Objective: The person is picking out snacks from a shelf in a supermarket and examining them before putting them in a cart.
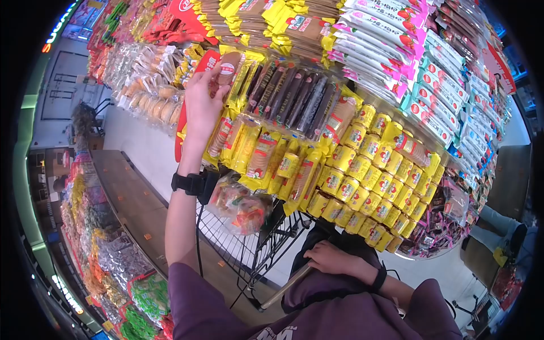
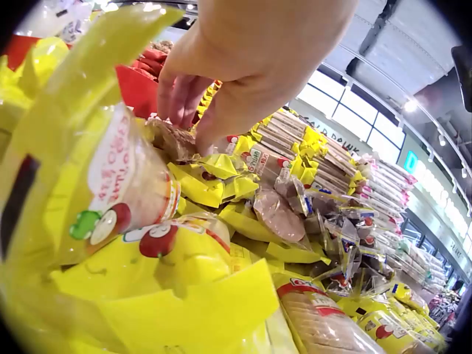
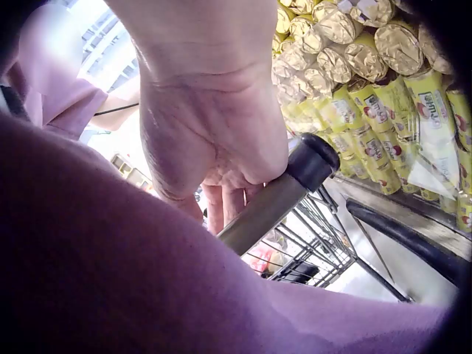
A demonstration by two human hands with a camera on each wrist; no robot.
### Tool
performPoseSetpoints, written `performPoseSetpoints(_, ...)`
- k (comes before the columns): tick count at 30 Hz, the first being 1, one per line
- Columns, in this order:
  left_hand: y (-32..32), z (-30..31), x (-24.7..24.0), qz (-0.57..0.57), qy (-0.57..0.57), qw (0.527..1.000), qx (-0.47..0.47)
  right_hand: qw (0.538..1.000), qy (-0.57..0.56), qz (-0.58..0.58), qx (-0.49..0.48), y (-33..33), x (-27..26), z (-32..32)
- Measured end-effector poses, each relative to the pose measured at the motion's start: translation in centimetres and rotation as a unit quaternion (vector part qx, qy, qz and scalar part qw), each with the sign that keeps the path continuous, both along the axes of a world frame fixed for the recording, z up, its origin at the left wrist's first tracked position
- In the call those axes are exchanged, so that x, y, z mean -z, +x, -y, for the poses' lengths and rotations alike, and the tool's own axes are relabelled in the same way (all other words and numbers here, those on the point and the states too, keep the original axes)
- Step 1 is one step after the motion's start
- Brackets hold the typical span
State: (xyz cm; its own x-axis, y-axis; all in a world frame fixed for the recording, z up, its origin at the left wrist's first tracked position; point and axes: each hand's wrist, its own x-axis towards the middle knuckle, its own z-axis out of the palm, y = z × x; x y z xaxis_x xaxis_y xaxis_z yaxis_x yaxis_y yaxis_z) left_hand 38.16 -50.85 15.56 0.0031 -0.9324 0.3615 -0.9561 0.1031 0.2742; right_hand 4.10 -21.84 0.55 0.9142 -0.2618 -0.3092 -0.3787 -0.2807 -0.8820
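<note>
In the head view my left hand point(image 1: 205, 105) reaches over the left side of the snack display. Its thumb and fingers pinch a brown packaged snack point(image 1: 229, 67) with a round red-and-white sticker. The left wrist view shows the fingertips on this brown pack point(image 2: 173, 140), among yellow-wrapped cookie packs point(image 2: 140, 184). Lower down, my right hand point(image 1: 334, 259) lies over the end of the shopping cart handle point(image 1: 289, 285). The right wrist view has its fingers point(image 3: 214, 206) bent over the far side of the bar, near the black end cap point(image 3: 313, 162).
Below the display stands the wire cart point(image 1: 232, 243), with a clear bag of snacks point(image 1: 241, 212) in it. Dark long packs point(image 1: 294, 99), yellow cans point(image 1: 368, 175) and pink-white packs point(image 1: 379, 42) fill the display. Another candy shelf point(image 1: 107, 255) runs along the left.
</note>
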Motion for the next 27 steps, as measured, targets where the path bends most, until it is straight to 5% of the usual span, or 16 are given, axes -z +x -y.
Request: performPoseSetpoints(27,-1.6,-1.1,-0.1,0.054,-0.019,0.997,0.056,1.0,-0.019,0.005,0.012,1.4,-0.4,0.3)
